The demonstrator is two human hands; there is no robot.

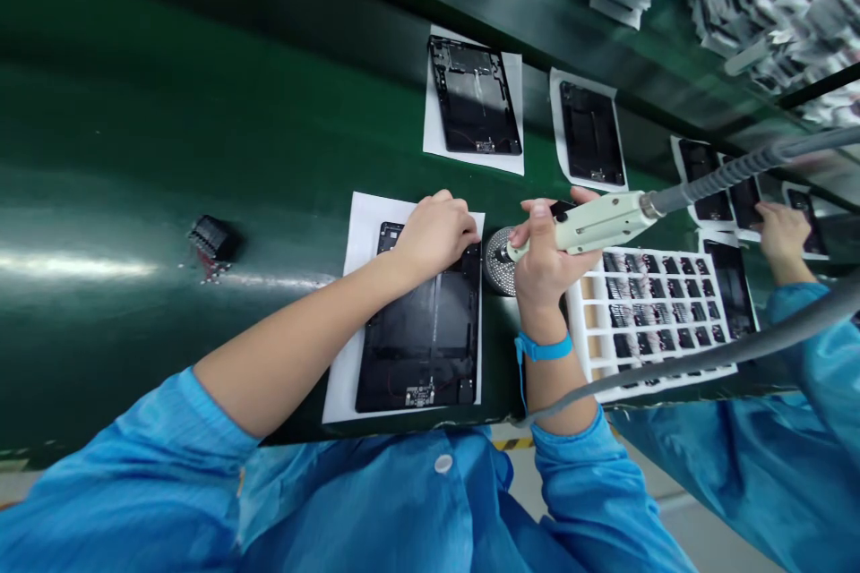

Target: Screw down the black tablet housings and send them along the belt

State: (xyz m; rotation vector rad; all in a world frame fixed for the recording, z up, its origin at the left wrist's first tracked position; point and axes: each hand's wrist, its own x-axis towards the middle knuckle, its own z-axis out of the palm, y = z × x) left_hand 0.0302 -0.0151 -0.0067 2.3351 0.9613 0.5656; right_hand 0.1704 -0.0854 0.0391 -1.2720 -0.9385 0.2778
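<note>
A black tablet back housing lies on a white sheet in front of me, with a small circuit board at its near end. Over the housing's far right corner, my left hand is closed with its fingers bent down; whatever the fingertips hold is hidden. My right hand is wrapped round a pale green electric screwdriver, tilted, with a grey cable leading off to the right. The screwdriver's tip is at a round, perforated metal dish just right of the housing.
A white tray with rows of small black wired parts stands to the right. More housings on sheets line the back. A black wired bundle lies at left. A co-worker's hand is at far right. A grey cable crosses my right forearm.
</note>
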